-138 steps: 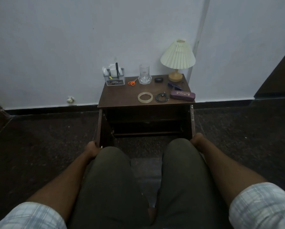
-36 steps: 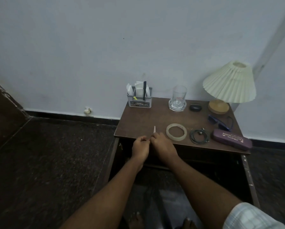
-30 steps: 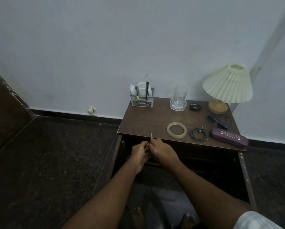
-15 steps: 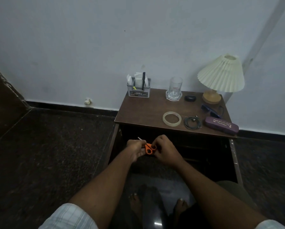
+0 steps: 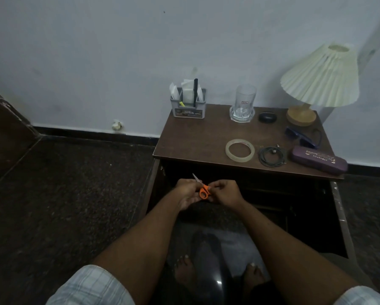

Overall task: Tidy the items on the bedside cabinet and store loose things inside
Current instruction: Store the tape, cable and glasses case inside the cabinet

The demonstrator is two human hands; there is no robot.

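Small orange-handled scissors (image 5: 203, 191) are held between both hands in front of the open dark cabinet (image 5: 193, 148), blades pointing up and left. My left hand (image 5: 188, 192) grips the blade side; my right hand (image 5: 225, 193) pinches the orange handles. On the cabinet top lie a clear tape roll (image 5: 239, 150), a coiled black cable (image 5: 272, 156), a purple glasses case (image 5: 319, 159), blue sunglasses (image 5: 302, 137), a small black case (image 5: 267, 117), a glass (image 5: 244, 104) and a grey organiser (image 5: 188, 103) with papers and a pen.
A pleated cream lamp (image 5: 321, 80) stands at the back right corner. The cabinet doors (image 5: 341, 219) hang open at both sides of the dark interior. My bare feet (image 5: 184, 271) rest on the floor below. The white wall runs right behind the cabinet.
The scissors left the cabinet top and came down in front of the open cabinet, held by both hands. In the oldest frame both hands were at the door edges.
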